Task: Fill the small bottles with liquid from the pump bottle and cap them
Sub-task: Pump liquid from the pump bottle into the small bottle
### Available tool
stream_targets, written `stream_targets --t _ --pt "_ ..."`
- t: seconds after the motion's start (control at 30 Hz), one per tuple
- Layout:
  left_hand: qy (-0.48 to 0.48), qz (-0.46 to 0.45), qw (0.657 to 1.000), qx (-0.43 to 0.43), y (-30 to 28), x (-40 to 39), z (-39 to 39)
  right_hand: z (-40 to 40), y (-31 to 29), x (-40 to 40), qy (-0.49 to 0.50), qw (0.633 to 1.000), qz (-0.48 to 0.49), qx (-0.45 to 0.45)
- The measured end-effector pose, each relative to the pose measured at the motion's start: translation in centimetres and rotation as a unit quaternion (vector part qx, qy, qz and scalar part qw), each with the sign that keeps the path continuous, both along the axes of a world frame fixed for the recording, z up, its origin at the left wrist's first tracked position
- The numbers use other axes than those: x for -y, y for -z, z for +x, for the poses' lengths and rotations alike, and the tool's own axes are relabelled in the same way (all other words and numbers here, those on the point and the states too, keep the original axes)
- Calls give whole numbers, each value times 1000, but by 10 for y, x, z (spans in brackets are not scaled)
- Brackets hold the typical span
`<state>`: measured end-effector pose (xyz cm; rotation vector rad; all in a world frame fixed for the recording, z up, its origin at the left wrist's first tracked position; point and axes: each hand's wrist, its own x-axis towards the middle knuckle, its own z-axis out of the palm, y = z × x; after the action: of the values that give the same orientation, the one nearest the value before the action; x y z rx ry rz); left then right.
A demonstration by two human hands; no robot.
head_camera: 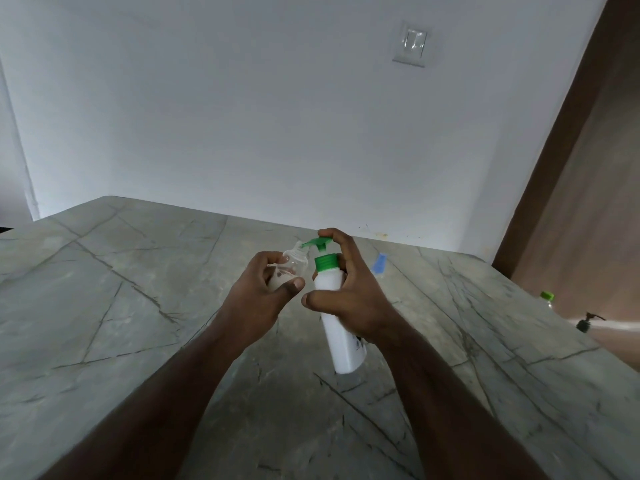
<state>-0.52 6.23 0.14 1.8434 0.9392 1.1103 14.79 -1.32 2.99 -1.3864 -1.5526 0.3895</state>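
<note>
My right hand [349, 289] grips a white pump bottle [341, 337] with a green collar and green pump head [317, 243]; a finger rests on top of the pump. The bottle is lifted and tilted above the table. My left hand [263, 289] holds a small clear bottle [294, 265], open at the top, with its mouth right under the pump's spout. A little whitish liquid shows in its lower part. A small bottle with a blue cap [379, 263] lies on the table behind my right hand, partly hidden.
The grey marble table [138, 306] meets a white wall at the back. Beyond its right edge, lower down, stand a green-capped bottle [547, 297] and a dark pump dispenser [587, 322]. A brown door frame rises at the right.
</note>
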Motion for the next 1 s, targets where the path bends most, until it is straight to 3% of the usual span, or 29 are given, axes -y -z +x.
stream_targets --t 1.0 --pt "4 1 1000 9 0 1 -3 -1 0 -1 8 1000 18 11"
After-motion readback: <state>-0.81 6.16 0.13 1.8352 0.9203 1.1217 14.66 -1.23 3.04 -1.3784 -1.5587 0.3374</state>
